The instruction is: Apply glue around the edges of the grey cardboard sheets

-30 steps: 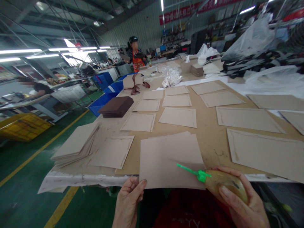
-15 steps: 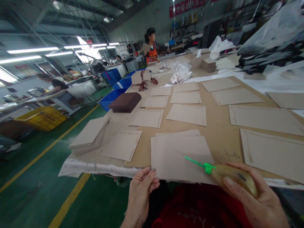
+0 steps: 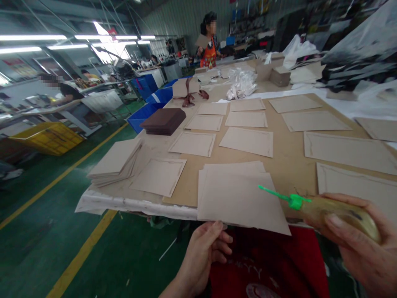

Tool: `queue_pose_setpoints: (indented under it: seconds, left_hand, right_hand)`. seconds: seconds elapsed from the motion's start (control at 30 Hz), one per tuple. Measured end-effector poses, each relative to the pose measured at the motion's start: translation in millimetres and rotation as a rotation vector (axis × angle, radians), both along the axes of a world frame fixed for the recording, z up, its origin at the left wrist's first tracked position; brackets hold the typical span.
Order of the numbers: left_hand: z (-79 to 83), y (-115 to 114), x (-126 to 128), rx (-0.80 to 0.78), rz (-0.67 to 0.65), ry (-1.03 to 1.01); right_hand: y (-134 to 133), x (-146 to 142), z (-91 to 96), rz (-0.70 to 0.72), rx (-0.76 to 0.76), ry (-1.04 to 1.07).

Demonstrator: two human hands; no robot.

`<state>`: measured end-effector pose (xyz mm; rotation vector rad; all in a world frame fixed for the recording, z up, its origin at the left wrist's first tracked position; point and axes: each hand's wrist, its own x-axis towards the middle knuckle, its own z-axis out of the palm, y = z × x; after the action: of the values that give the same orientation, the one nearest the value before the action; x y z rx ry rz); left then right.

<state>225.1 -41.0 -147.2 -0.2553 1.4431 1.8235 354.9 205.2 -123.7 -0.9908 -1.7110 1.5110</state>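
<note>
My right hand (image 3: 362, 236) is wrapped round a yellowish squeeze bottle (image 3: 344, 213) with a thin green nozzle, probably a glue bottle. The nozzle points left, over a beige board (image 3: 238, 194) at the table's near edge. That board lies on top of a few others like it, and its near right corner sticks out past the edge. With thumb and curled fingers, my left hand (image 3: 207, 252) pinches the board's near edge; the fingertips beneath are partly hidden. Just left lies another beige board (image 3: 159, 176) with a brownish line along its margins.
More beige boards (image 3: 246, 140) with similar lines are spread over the table. A stack of beige boards (image 3: 113, 159) stands at the left corner, and dark brown boards (image 3: 163, 120) are piled behind it. Blue bins (image 3: 139, 118) adjoin the table. A person (image 3: 209, 43) stands beyond.
My right hand has moved right with the bottle, and the nozzle has shifted the same way. My left hand has slid right along the board's near edge. The view has tilted down slightly.
</note>
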Motion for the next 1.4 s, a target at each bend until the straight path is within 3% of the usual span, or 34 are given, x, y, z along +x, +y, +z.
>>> queue_pose_setpoints:
  seconds: [0.1, 0.17, 0.37, 0.47, 0.67, 0.8, 0.97, 1.07, 1.2, 1.33, 1.4]
  left_hand:
    - [-5.1, 18.2, 7.3, 0.104, -0.163, 0.0]
    - [-8.6, 30.4, 10.3, 0.134, -0.216, 0.023]
    - [-16.6, 51.7, 10.3, 0.145, -0.178, 0.046]
    - [-19.4, 56.4, 8.8, 0.126, -0.096, 0.053]
    - [-19.4, 63.9, 14.2, 0.137, -0.02, 0.059]
    - [-16.3, 66.9, 17.0, 0.154, 0.03, 0.063]
    - [-13.7, 70.0, 17.8, 0.117, 0.051, 0.031]
    - [-13.5, 72.1, 18.2, 0.113, 0.069, 0.022]
    - [-13.9, 74.0, 18.3, 0.101, 0.085, 0.003]
    - [-14.4, 74.5, 18.8, 0.107, 0.097, 0.02]
    - [-14.7, 74.8, 19.1, 0.104, 0.1, 0.016]
  right_hand:
    - [-3.2, -19.2, 34.2, 0.018, 0.031, 0.045]
    - [-6.9, -33.0, 49.4, 0.102, 0.123, 0.042]
    - [-18.2, -74.2, 51.8, 0.771, 0.687, -0.005]
    - [-28.5, -97.8, 51.0, 0.973, 0.824, 0.0]
    - [-42.3, -125.1, 57.3, 1.05, 0.974, -0.054]
    - [-45.9, -127.0, 63.4, 1.17, 0.977, -0.083]
    - [-50.2, -130.6, 67.8, 1.127, 1.036, -0.065]
    - [-50.8, -134.1, 67.4, 1.196, 1.017, -0.064]
    - [-48.9, -137.6, 66.6, 1.094, 1.038, -0.068]
    - [-49.2, -134.8, 69.2, 1.228, 0.974, -0.102]
    - [-48.4, -134.7, 68.2, 1.216, 0.994, -0.095]
